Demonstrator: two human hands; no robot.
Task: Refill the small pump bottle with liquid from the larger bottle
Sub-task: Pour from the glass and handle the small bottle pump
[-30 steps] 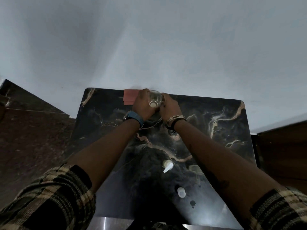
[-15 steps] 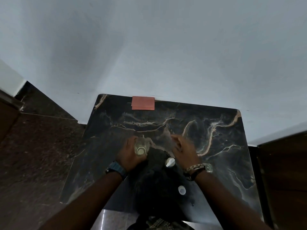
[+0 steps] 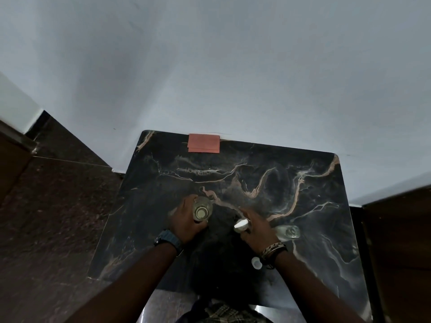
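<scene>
My left hand (image 3: 184,221) grips a clear bottle (image 3: 202,209) upright on the black marble table (image 3: 303,183); its neck is open and pale liquid shows inside. My right hand (image 3: 257,231) is closed on a white pump head (image 3: 241,225) just above the tabletop. A smaller clear bottle (image 3: 288,231) with no top sits on the table right beside that hand, and I cannot tell whether they touch. A small white cap (image 3: 256,262) lies near my right wrist.
A folded red paper (image 3: 203,142) lies at the table's far edge against the white wall. Dark stone floor runs along the left, and a brown wooden cabinet (image 3: 401,241) stands close on the right.
Both hands drew back from the table's far edge to its middle. The left brought the clear bottle along; the right let go of it and closed on the white pump head.
</scene>
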